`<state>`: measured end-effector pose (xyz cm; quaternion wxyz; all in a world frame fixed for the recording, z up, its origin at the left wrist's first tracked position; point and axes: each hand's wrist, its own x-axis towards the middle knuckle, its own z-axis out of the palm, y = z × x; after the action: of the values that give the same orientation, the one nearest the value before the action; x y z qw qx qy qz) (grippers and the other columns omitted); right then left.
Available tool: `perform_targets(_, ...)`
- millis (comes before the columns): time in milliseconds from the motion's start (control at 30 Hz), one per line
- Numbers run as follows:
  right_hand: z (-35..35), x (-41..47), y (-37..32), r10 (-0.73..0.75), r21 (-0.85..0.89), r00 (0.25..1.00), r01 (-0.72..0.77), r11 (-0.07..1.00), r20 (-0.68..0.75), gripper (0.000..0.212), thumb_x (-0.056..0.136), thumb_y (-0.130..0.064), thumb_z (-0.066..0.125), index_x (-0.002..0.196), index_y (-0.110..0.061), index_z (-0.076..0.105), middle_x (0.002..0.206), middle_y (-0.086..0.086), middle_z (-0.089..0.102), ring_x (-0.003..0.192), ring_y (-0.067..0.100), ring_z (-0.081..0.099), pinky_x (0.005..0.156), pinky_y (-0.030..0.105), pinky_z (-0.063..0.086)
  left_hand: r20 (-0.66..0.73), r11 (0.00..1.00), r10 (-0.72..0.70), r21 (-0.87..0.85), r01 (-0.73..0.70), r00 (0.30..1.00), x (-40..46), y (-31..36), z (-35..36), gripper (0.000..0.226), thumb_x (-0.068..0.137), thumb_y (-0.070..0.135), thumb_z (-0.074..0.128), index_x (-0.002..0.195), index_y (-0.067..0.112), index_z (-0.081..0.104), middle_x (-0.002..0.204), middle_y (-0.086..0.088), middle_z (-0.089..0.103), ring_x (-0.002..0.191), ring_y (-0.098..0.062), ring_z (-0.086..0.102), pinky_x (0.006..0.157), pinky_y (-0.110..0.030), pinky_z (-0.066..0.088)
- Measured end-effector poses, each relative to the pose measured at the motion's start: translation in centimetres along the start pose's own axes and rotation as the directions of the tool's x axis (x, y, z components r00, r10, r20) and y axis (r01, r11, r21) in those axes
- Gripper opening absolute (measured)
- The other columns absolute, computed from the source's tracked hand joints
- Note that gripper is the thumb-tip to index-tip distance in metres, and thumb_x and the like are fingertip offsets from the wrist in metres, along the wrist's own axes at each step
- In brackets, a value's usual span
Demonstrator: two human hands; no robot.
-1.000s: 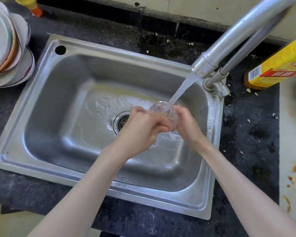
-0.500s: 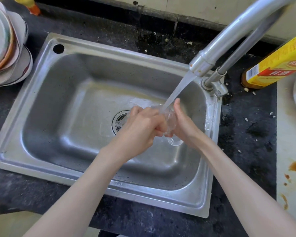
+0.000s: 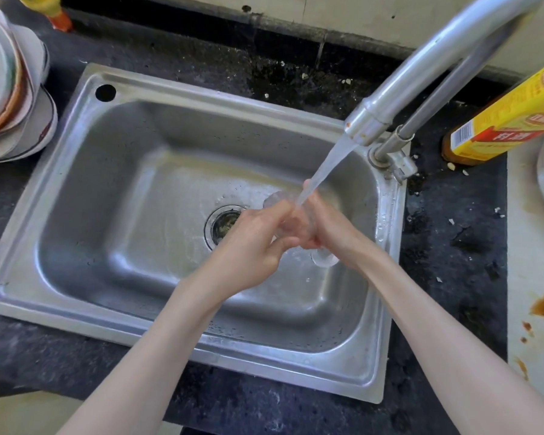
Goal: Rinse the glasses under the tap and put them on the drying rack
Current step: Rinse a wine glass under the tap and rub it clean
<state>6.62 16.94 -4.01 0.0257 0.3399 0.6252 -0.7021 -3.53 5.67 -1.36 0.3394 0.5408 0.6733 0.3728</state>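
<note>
A clear glass is held tilted over the steel sink, its rim toward the upper left and its base low by my right wrist. My left hand curls round it from the left. My right hand grips it from the right, fingers wrapped behind. Water runs from the tap onto the glass and my fingers. Most of the glass is hidden by the two hands.
A stack of plates and bowls stands on the dark counter left of the sink. A yellow-labelled bottle lies at the right, beside a stained white board. The drain is just left of my hands.
Both hands have kept the glass under the stream, turning it slightly; my right fingers have shifted higher round it.
</note>
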Motion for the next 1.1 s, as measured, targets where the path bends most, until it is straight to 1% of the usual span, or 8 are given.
perform_targets(133,-0.2,-0.7,0.9,-0.105,0.069,0.989,0.112,0.991,-0.103,0.021,0.094,-0.04,0.04,0.09,-0.035,0.06,0.074,-0.018,0.061,0.062,-0.005,0.05,0.059,0.016,0.037,0.112,0.933,-0.2,-0.281,0.225,0.973,0.2,0.4,-1.3,0.014,0.091,0.006,0.053,0.099,0.003,0.065,0.092,-0.003,0.072,0.093,-0.01,0.067,0.077,-0.012,0.046)
perform_targets(333,-0.2,0.0,1.5,0.024,0.226,0.99,-0.056,0.972,0.142,0.07,0.081,-0.076,0.02,0.096,-0.028,0.068,0.066,0.015,0.048,0.054,0.022,0.027,0.05,0.031,0.015,0.029,0.98,0.07,0.183,-0.074,0.997,0.1,-0.2,-1.6,0.013,0.08,0.015,0.059,0.08,0.026,0.066,0.071,0.014,0.057,0.068,0.001,0.046,0.077,-0.018,0.034)
perform_targets(400,-0.1,0.1,1.8,0.019,0.166,0.996,-0.034,0.986,0.086,0.072,0.075,-0.084,0.026,0.087,-0.028,0.069,0.068,0.019,0.043,0.058,0.029,0.024,0.051,0.034,0.023,0.031,0.945,0.108,0.309,-0.113,0.994,0.0,-0.2,-1.4,0.011,0.081,0.021,0.058,0.079,0.027,0.068,0.075,0.012,0.054,0.075,-0.002,0.042,0.08,-0.024,0.028)
perform_targets(500,-0.2,-0.4,2.1,-0.052,0.1,0.997,0.058,0.993,-0.061,0.052,0.085,-0.069,0.033,0.093,-0.033,0.069,0.09,0.011,0.062,0.08,0.031,0.05,0.073,0.039,0.041,0.084,0.917,0.1,0.38,-0.124,0.991,0.2,0.1,-1.4,0.012,0.084,0.017,0.06,0.091,0.02,0.069,0.086,0.005,0.063,0.088,-0.013,0.048,0.085,-0.025,0.028)
perform_targets(667,0.5,-1.2,2.0,-0.162,0.15,0.978,0.18,0.972,-0.129,0.023,0.088,-0.049,0.046,0.087,-0.034,0.062,0.069,-0.018,0.056,0.064,0.007,0.046,0.065,0.027,0.035,0.052,0.994,-0.068,0.089,0.064,0.996,0.2,0.1,-0.9,0.01,0.081,0.008,0.067,0.087,0.016,0.067,0.082,0.014,0.065,0.08,-0.001,0.057,0.078,-0.019,0.044)
perform_targets(800,0.5,-1.5,2.1,-0.153,0.156,0.978,0.175,0.972,-0.14,0.059,0.076,-0.062,0.061,0.111,-0.015,0.06,0.103,-0.007,0.061,0.1,0.018,0.059,0.089,0.038,0.046,-0.055,0.99,-0.139,-0.022,0.138,0.989,-0.3,0.3,-1.0,0.036,0.073,-0.007,0.07,0.071,0.022,0.049,0.072,0.012,0.054,0.071,0.002,0.051,0.069,-0.006,0.037)
perform_targets(1000,-0.3,-1.6,2.5,-0.106,0.153,0.993,0.113,0.982,-0.053,0.054,0.074,-0.044,0.066,0.124,-0.028,0.055,0.126,-0.006,0.06,0.12,0.012,0.053,0.1,0.031,0.041,0.17,0.967,-0.186,-0.141,0.211,0.968,0.1,1.1,-2.1,0.025,0.088,0.0,0.059,0.106,0.014,0.066,0.095,0.008,0.068,0.089,0.004,0.062,0.081,-0.006,0.042)
perform_targets(1100,-0.3,-1.8,2.5,-0.068,0.193,0.997,0.059,0.979,0.041,0.033,0.082,-0.035,0.057,0.114,-0.03,0.057,0.095,-0.018,0.065,0.086,0.002,0.058,0.074,0.024,0.04,0.147,0.975,-0.185,-0.096,0.2,0.972,0.3,1.0,-2.7,0.016,0.085,0.002,0.063,0.09,0.013,0.073,0.083,0.009,0.07,0.078,0.009,0.061,0.072,-0.002,0.039)
